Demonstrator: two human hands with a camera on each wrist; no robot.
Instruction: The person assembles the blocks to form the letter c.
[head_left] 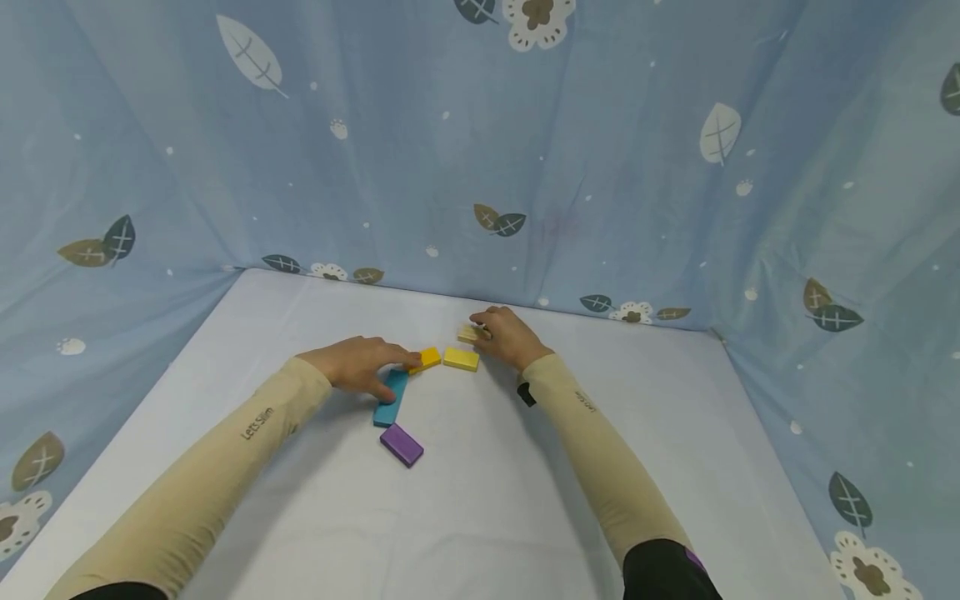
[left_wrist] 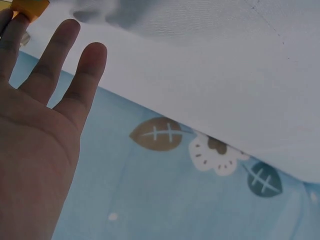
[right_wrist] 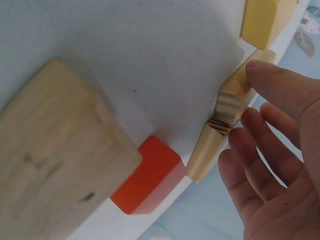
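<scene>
Blocks on the tabletop [head_left: 480, 508]: how are they laid, nearest first?

— Nearest, a purple block [head_left: 401, 444] is seen lying flat and untouched; just beyond it a blue block [head_left: 392, 398] is laid lengthwise, its far end beside the thumb of the left hand [head_left: 360, 365].

— And how is that hand held?

— Its fingers [left_wrist: 60, 55] are spread and nearly straight; nothing is gripped; only a fingertip is laid on the orange block [head_left: 427, 359], which is set at the blue one's far end.

— What is found beyond that?

— A yellow block [head_left: 461, 359] is laid just beside the orange one; behind it a pale wooden block [head_left: 471, 333] is met by the right hand [head_left: 510, 335]; its fingers [right_wrist: 270, 80] are only lightly bent, with the tips set against the block's end; no firm grip is shown. In the right wrist view a red block [right_wrist: 147, 175] is also seen close by; farthest off, a blue leaf-printed cloth [head_left: 480, 167] is hung behind everything.

— Which step may be judged to be in hand?

— Placement, it may be judged: the orange block is being steadied while the wooden one is being set near the row.

— What would be called for by a next move?

— Light, level pressure, so that neighbouring blocks are not knocked askew.
</scene>
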